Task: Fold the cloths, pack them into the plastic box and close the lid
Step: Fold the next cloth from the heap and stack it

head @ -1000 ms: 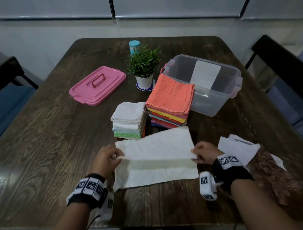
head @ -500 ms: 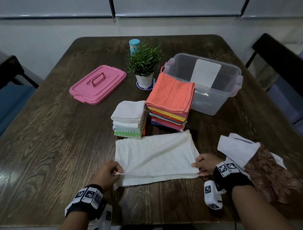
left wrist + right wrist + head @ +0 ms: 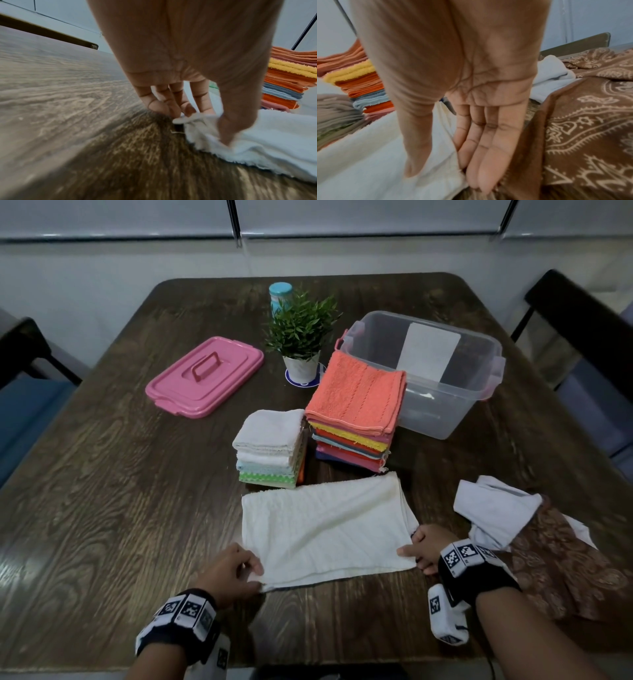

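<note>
A white cloth lies flat on the dark wooden table, doubled over into a wide rectangle. My left hand pinches its near left corner between thumb and fingers. My right hand holds the near right corner: the thumb presses on top, and the straight fingers lie along and under the edge. Behind stand two folded stacks, a pale one and a colourful one topped in orange. The clear plastic box stands open behind them, with its pink lid at the back left.
Unfolded cloths are heaped right of my right hand, a white one and a brown patterned one. A potted plant and a teal-capped bottle stand at the back. Dark chairs flank the table.
Both hands have drawn the cloth's far edge over toward me and down onto its near edge. The cloth now lies flat in two layers.
</note>
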Demonstrator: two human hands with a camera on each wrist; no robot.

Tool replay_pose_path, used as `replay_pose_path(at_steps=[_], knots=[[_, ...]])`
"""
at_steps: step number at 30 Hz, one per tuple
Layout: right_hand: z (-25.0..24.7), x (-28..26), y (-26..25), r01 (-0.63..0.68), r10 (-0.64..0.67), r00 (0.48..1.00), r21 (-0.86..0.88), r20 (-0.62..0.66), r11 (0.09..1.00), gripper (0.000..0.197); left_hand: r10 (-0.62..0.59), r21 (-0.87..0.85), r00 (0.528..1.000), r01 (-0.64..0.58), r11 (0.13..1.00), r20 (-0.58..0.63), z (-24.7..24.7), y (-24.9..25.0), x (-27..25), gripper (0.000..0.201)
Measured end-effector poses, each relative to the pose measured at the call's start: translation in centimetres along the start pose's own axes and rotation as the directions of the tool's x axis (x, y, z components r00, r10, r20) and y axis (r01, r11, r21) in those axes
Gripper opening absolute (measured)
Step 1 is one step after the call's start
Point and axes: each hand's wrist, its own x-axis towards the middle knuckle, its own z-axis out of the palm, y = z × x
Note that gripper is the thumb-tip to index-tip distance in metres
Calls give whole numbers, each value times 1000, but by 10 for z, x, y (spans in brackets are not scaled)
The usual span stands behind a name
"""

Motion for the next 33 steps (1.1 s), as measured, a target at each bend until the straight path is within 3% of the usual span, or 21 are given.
replay_pose_path(at_steps=[5,8,11,15,18,23,26,31,33], knots=[[5,5,-4,-28,24,1000,-294,-20,955,47,45,76,998,-48,996,41,5,2,3,36],[6,1,-7,-71,52,997,-372,-59,925,43,62,91,998,-63,994,14,6,4,4,27],[5,-2,-9,-86,50,994,-387,-101,918,63,83,62,997,-82,995,-13,6,4,5,24],[11,-4,-8,-18,2,999,-378,-43,926,47,75,36,997,-73,997,-28,6,7,6,20],[8,-7,-8,35,-42,999,-254,-23,967,19,88,64,995,-85,994,-37,9,8,8,24],[-1,-17,-13,46,-45,999,145,-5,988,22,99,60,990,-94,994,-102,16,8,10,50],[-6,-23,-19,119,-105,993,308,-61,944,29,83,99,994,-76,992,-67,14,11,9,35],[-11,-29,-24,237,-244,967,590,-69,772,6,87,81,990,-78,994,-107,14,9,9,30],[-12,-30,-24,248,-269,961,649,-69,720,6,98,71,983,-88,994,-154,11,7,8,34]])
